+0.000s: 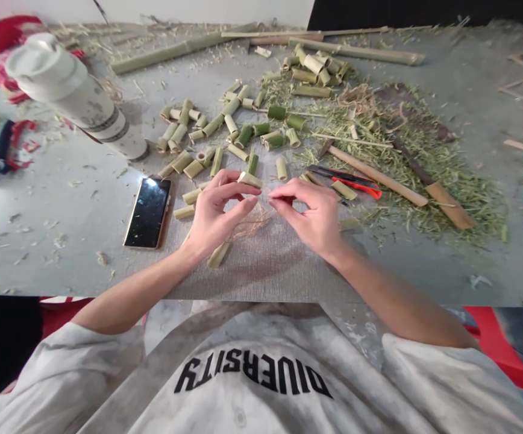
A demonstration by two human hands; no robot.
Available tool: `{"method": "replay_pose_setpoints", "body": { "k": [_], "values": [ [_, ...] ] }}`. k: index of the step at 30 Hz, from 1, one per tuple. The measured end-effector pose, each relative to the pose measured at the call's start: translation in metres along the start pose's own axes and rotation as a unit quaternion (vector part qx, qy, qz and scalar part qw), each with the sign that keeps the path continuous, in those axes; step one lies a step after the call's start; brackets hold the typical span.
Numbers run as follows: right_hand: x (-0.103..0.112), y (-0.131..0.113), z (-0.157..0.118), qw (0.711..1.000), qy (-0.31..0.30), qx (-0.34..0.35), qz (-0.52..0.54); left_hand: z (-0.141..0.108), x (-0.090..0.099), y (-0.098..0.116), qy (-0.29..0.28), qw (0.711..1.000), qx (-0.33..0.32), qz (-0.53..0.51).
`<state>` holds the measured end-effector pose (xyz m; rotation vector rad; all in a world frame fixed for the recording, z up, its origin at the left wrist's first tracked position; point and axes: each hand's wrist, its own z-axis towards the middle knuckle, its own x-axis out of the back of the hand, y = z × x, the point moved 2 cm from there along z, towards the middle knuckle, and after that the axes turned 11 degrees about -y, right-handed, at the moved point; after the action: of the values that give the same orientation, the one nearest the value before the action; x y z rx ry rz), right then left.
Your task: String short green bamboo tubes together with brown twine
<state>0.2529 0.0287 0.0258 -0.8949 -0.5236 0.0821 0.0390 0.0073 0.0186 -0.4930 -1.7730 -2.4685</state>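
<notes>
My left hand (220,208) is closed, thumb and fingers drawn close together. A short pale bamboo piece (250,179) lies against its fingers and appears held there. Facing it across a small gap, my right hand (309,211) pinches thumb and forefinger together; whatever is between those tips is too small to make out. Thin brown fibres (255,223) lie on the table below the hands. Another cut bamboo piece (219,255) rests under my left wrist. Just beyond the right hand is a cutter with an orange handle (361,187).
Several cut bamboo tubes (229,108) are scattered ahead. Green shavings (460,187) cover the right side, with a hammer (379,175) and a wooden-handled blade (449,205). At left are a phone (147,212) and a white tumbler (76,96). Long bamboo poles (175,51) lie behind.
</notes>
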Motion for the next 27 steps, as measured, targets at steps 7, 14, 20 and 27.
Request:
{"method": "replay_pose_setpoints", "body": {
  "k": [7, 14, 20, 27],
  "values": [
    [-0.0011, 0.002, -0.0084, 0.985, -0.043, 0.051, -0.159, -0.001, -0.0039, -0.0009, -0.04, 0.998, 0.014, 0.047],
    [-0.0004, 0.0007, -0.0093, 0.978, -0.068, 0.054, -0.19, -0.0005, -0.0048, -0.0039, -0.053, 0.997, 0.021, 0.043],
    [0.0006, -0.0032, -0.008, 0.978, -0.074, 0.07, -0.184, -0.002, -0.0051, -0.008, -0.037, 0.999, 0.037, 0.007],
    [0.0018, -0.0016, -0.0042, 0.975, -0.049, 0.099, -0.195, -0.0021, -0.0077, -0.0089, -0.023, 0.999, 0.035, -0.029]
  ]
}}
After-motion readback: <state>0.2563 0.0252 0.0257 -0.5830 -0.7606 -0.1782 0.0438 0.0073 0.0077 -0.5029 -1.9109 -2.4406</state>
